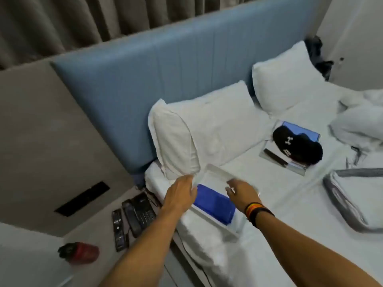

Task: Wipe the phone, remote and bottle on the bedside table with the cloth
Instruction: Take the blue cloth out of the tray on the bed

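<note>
Here, from the head camera: both forearms stretched out over the near edge of a white bed [259, 235]. Left hand [180, 193] flat, fingers loosely spread, laid against the left rim of a clear shallow tray [215, 172] on the sheet; whether gripping that rim, cannot tell. Right hand [241, 192] blurred, fingers half curled above the tray's right side, closing on nothing visible; dark and striped bands at its wrist. Inside the tray, a folded blue cloth [213, 206] at the near end, between the two hands. Down to the left, the pale bench [91, 241] beside the bed: black desk phone [141, 210] nearest the mattress with its handset alongside, black remote [118, 230] just left of it, and farther toward the front a red bottle [80, 252] with a dark cap, lying on its side, well apart from the other two. Behind the tray, two white pillows against a blue headboard [165, 75]. Farther right on the sheet, a black cap [296, 146] resting on a magazine.
</note>
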Demonstrator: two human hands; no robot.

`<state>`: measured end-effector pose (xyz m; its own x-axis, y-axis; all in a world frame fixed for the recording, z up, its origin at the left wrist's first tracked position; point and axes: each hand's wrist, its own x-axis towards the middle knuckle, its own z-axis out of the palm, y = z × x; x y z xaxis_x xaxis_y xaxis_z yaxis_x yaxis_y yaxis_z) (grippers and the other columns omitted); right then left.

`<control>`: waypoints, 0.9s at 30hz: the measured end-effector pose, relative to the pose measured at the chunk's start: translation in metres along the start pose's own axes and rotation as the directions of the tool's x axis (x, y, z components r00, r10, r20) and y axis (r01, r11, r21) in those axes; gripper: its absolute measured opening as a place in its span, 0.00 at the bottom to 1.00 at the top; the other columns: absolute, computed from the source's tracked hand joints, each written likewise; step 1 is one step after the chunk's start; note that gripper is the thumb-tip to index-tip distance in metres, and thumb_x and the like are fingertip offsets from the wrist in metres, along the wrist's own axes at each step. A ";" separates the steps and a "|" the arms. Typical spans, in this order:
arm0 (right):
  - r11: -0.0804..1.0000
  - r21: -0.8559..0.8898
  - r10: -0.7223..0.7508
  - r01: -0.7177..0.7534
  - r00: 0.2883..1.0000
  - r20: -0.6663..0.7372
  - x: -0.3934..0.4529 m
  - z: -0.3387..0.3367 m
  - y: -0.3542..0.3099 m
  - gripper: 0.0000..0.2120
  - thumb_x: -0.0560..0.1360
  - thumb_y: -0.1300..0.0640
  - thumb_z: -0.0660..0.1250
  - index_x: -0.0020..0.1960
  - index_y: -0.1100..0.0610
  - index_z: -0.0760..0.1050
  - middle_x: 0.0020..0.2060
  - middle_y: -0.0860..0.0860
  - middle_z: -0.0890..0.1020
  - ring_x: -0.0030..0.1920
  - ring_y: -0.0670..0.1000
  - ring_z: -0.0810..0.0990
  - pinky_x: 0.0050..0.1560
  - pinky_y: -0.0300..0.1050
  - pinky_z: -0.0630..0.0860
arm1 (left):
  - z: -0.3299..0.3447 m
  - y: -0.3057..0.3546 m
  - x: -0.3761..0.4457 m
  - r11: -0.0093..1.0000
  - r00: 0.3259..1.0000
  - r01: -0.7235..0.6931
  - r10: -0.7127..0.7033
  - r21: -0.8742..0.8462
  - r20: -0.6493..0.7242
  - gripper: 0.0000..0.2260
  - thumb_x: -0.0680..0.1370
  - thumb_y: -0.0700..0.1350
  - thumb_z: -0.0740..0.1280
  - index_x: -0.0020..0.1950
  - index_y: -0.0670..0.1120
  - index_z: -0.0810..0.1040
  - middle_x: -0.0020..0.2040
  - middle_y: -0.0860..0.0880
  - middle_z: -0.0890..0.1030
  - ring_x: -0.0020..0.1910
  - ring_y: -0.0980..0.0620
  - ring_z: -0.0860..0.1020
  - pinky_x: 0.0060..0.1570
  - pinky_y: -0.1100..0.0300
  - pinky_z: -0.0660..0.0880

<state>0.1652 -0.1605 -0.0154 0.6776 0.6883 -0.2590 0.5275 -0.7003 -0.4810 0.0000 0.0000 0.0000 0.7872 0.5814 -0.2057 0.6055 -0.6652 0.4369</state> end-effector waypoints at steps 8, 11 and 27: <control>0.985 0.060 0.145 -0.163 0.960 0.240 0.032 0.101 0.077 0.26 0.79 0.50 0.65 0.74 0.56 0.66 0.75 0.56 0.69 0.73 0.57 0.69 0.72 0.51 0.67 | 0.115 -0.014 0.066 0.971 0.959 0.240 -0.238 0.006 0.153 0.20 0.87 0.40 0.54 0.79 0.41 0.68 0.74 0.40 0.76 0.71 0.41 0.76 0.71 0.48 0.73; 0.982 0.081 0.153 -0.172 0.967 0.204 0.054 0.128 0.081 0.31 0.79 0.49 0.65 0.77 0.58 0.61 0.77 0.57 0.64 0.76 0.57 0.63 0.76 0.52 0.62 | 0.140 -0.022 0.089 0.952 0.938 0.279 -0.298 0.123 0.175 0.16 0.87 0.43 0.58 0.73 0.40 0.72 0.69 0.40 0.79 0.67 0.40 0.79 0.64 0.47 0.77; 0.721 0.657 0.229 -0.220 0.971 0.074 0.060 0.125 0.004 0.04 0.72 0.55 0.67 0.40 0.55 0.77 0.34 0.54 0.81 0.36 0.53 0.78 0.38 0.49 0.76 | 0.083 -0.055 0.066 0.785 0.878 0.449 -0.477 -0.427 0.045 0.12 0.70 0.53 0.75 0.42 0.48 0.77 0.43 0.50 0.80 0.43 0.46 0.79 0.36 0.56 0.73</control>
<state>0.1443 -0.0986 -0.1376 0.7407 0.5216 -0.4233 -0.1051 -0.5324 -0.8400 0.0282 0.0361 -0.1104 0.4072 0.8065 -0.4287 0.7787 -0.0614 0.6243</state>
